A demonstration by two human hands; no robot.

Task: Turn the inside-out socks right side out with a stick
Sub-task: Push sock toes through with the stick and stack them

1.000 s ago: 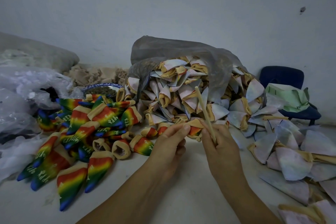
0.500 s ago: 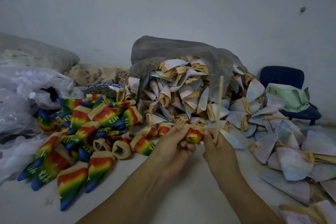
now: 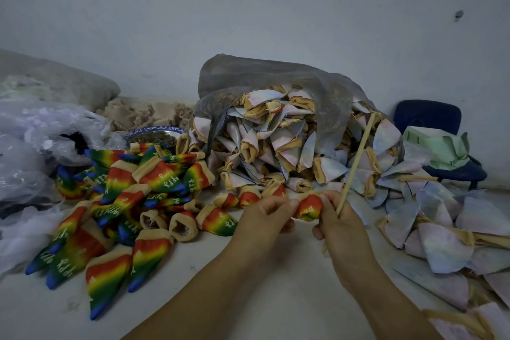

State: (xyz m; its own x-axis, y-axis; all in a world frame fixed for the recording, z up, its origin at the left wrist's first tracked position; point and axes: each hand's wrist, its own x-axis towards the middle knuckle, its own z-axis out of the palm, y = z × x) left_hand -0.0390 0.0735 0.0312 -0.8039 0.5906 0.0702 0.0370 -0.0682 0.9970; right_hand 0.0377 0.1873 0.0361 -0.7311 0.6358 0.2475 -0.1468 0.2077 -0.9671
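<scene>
While the left hand (image 3: 265,215) pinches one end of a small rainbow sock (image 3: 309,208), the right hand (image 3: 342,226) has its fingers curled round the other end and round the stick (image 3: 357,163) too. So both hands are grasping, nothing loose. The sock sits bunched up right between the two hands, held just above the tabletop (image 3: 248,298), with red, yellow and green showing plus a bit of beige cuff along the top. The stick is thin and pale, and it tilts up and to the right from the right hand. Its top end is in front of the big heap, and a short bit pokes out under the palm.

To the left of the hands there's a pile of rainbow socks (image 3: 124,201) spread over the tabletop, colours out, some with white lettering, a few lying with the beige cuffs open toward the camera. Straight behind the hands is a big heap of inside-out socks (image 3: 276,143), pale and washed-out looking, spilling out of a grey plastic bag (image 3: 276,77). More of those loose pale socks (image 3: 441,229) trail down the right side of the tabletop.

Further back on the left there's a blue-rimmed bowl (image 3: 154,134), a mound of beige scraps (image 3: 149,113) and some crumpled clear plastic (image 3: 36,141). Over on the right a dark blue chair (image 3: 430,119) stands against the wall (image 3: 248,22) with something pale green (image 3: 438,146) lying on the seat; can't tell what it is.
</scene>
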